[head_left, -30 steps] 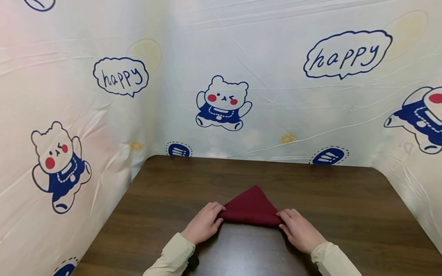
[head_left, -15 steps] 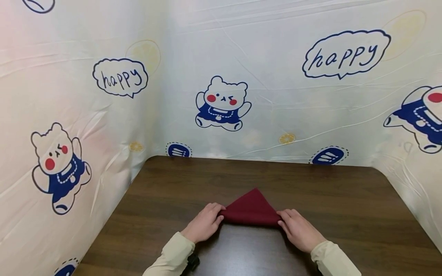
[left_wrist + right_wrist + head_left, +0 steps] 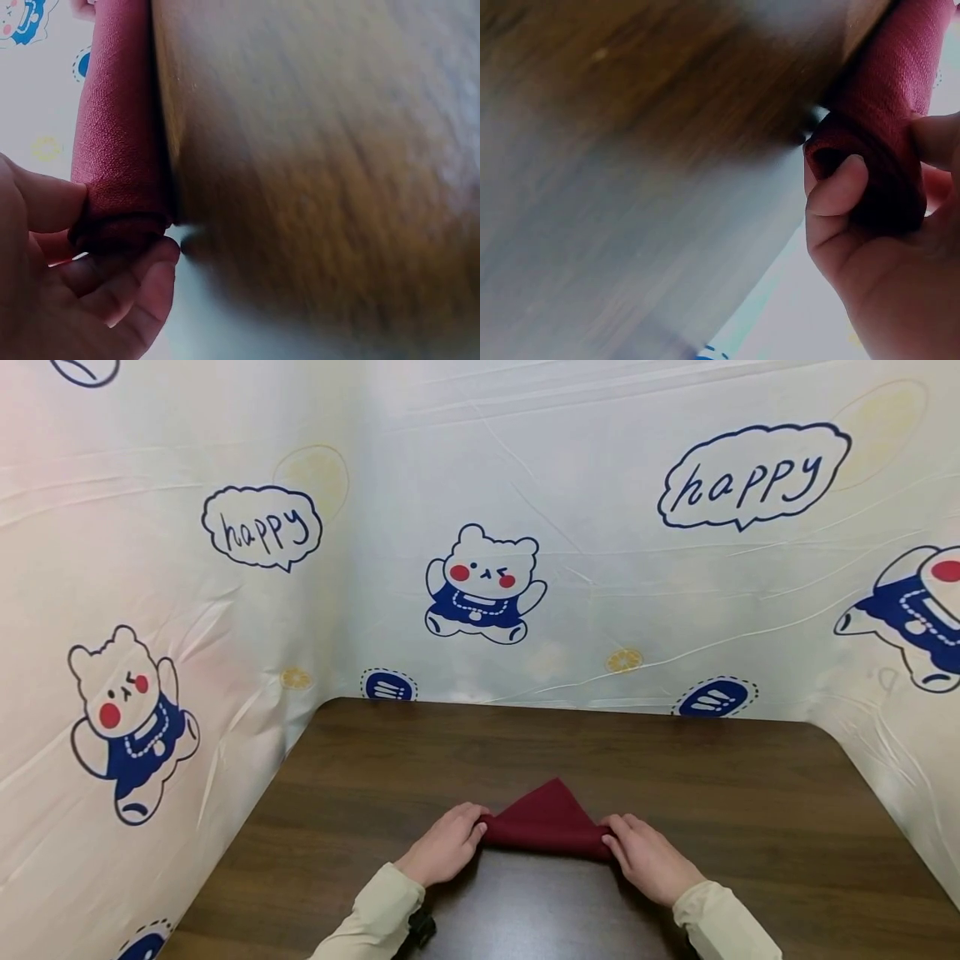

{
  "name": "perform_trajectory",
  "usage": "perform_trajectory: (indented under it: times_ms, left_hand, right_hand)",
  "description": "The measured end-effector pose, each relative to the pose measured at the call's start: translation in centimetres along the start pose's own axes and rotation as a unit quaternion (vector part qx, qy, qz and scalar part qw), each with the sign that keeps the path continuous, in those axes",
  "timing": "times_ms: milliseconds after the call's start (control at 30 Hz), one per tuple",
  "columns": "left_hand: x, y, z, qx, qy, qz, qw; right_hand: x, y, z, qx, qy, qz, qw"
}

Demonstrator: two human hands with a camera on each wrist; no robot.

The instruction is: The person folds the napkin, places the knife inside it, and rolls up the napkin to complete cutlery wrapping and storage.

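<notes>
A dark red cloth (image 3: pixel 551 831) lies on the table, its near edge rolled into a tube and its far part a flat triangle pointing away. My left hand (image 3: pixel 444 846) grips the left end of the roll. In the left wrist view, the thumb and fingers curl round the end of the rolled cloth (image 3: pixel 120 135). At the opposite end, my right hand (image 3: pixel 649 858) holds the roll. The right wrist view shows fingers (image 3: pixel 840 191) bent round the open end of the tube, where the layers show.
The brown wooden table (image 3: pixel 450 752) has rounded far corners. Printed white curtains (image 3: pixel 600 593) with bears and the word "happy" stand along its back and sides. A black object (image 3: pixel 422 928) sits at the left wrist, by the cream sleeve (image 3: pixel 382 906).
The far tip of the cloth has drawn nearer and the flat triangle has become smaller as the near edge is rolled. Both hands stay at the two ends of the roll.
</notes>
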State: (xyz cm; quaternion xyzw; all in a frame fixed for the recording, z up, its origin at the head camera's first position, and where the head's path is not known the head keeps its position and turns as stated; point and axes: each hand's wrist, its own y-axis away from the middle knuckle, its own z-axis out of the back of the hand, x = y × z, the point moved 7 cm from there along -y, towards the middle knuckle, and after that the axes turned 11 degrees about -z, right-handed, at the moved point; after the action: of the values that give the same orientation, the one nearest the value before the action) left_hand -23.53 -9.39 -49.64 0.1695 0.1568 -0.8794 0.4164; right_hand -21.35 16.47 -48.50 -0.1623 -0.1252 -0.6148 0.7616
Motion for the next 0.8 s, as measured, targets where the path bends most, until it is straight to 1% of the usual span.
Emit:
perform_trajectory:
  times_ms: [133, 333, 433, 700, 800]
  left_hand:
    - [-0.1, -0.2, 0.0, 0.004, 0.001, 0.001, 1.0000]
    - [0.0, -0.2, -0.2, 0.010, 0.005, 0.007, 0.9999]
    - [0.1, -0.2, -0.4, 0.010, 0.002, 0.004, 0.9999]
    - [0.4, -0.1, -0.7, 0.020, 0.002, 0.019, 0.9996]
    - [0.2, -0.1, -0.5, 0.023, 0.003, 0.024, 0.9994]
  right_hand:
    - [-0.2, -0.1, 0.1, 0.000, -0.004, -0.018, 0.9998]
    - [-0.6, -0.2, -0.5, 0.032, -0.004, -0.047, 0.9984]
    - [-0.7, -0.2, -0.7, 0.038, -0.001, -0.054, 0.9978]
    - [-0.9, -0.3, -0.9, 0.045, 0.000, -0.062, 0.9971]
    - [-0.8, -0.3, -0.9, 0.042, 0.002, -0.053, 0.9977]
